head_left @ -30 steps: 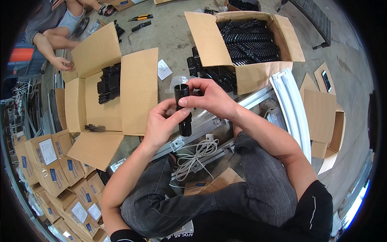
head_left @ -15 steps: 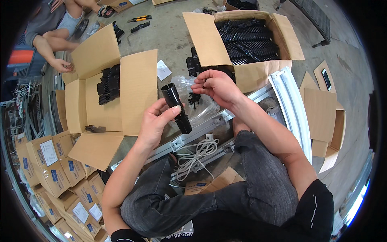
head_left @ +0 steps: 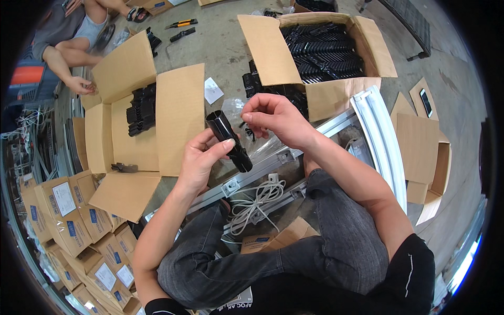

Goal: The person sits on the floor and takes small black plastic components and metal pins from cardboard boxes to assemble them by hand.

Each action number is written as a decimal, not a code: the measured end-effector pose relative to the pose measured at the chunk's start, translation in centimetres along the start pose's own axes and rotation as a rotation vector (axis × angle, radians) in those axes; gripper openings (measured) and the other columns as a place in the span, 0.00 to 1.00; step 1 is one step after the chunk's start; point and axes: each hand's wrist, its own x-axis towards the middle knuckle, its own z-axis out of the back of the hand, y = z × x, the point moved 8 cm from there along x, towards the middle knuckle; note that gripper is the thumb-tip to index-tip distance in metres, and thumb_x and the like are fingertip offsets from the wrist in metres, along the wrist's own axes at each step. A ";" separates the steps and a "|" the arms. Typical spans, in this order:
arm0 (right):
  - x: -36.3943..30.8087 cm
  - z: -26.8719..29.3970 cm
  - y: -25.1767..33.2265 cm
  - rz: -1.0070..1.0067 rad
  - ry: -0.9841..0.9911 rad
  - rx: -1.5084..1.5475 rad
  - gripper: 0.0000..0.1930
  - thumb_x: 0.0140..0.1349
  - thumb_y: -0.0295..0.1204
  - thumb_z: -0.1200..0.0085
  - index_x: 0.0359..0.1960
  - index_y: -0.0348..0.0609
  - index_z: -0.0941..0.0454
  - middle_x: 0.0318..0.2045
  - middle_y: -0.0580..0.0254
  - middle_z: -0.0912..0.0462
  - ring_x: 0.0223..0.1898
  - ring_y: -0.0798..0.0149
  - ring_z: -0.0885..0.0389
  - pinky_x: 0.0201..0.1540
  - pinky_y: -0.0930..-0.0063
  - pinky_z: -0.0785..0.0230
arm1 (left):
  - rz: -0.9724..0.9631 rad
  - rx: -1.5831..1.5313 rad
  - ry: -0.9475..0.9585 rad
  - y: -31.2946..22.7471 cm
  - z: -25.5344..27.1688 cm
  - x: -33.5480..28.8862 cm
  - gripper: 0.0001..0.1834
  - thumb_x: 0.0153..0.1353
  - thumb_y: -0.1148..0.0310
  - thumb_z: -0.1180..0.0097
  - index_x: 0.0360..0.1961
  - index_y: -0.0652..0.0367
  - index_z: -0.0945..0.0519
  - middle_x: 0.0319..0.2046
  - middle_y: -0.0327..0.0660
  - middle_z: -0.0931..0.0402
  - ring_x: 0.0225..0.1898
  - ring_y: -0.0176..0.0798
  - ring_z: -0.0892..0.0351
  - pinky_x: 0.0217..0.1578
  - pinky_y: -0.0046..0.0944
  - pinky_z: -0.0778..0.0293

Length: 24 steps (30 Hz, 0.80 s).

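My left hand grips a glossy black tube-shaped plastic part, its open upper end tilted away to the left. Just right of that end, my right hand has thumb and fingers pinched together; whatever is between the tips is too small to make out. Beneath the right hand lies a clear plastic bag with small black pieces by it, partly covered by the fingers. More black parts lie on the floor beyond.
An open carton of stacked black parts stands at far right; another carton with fewer stands left. A metal rail crosses before my legs, above a coiled cable. Boxes pile up left. A co-worker sits far left.
My right hand has moved slightly left, nearer the tube's upper end, and its fingers have drawn together into a pinch. The tube in my left hand has tilted slightly more to the left.
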 end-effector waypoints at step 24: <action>-1.6 -3.6 1.7 0.032 0.122 -0.008 0.06 0.63 0.24 0.38 0.40 0.39 0.20 0.34 0.69 0.18 0.32 0.79 0.22 0.34 0.83 0.29 | -0.605 0.613 -0.075 -5.8 -1.0 -2.5 0.22 0.47 0.79 0.31 0.47 0.66 0.18 0.43 0.45 0.17 0.45 0.37 0.18 0.48 0.36 0.25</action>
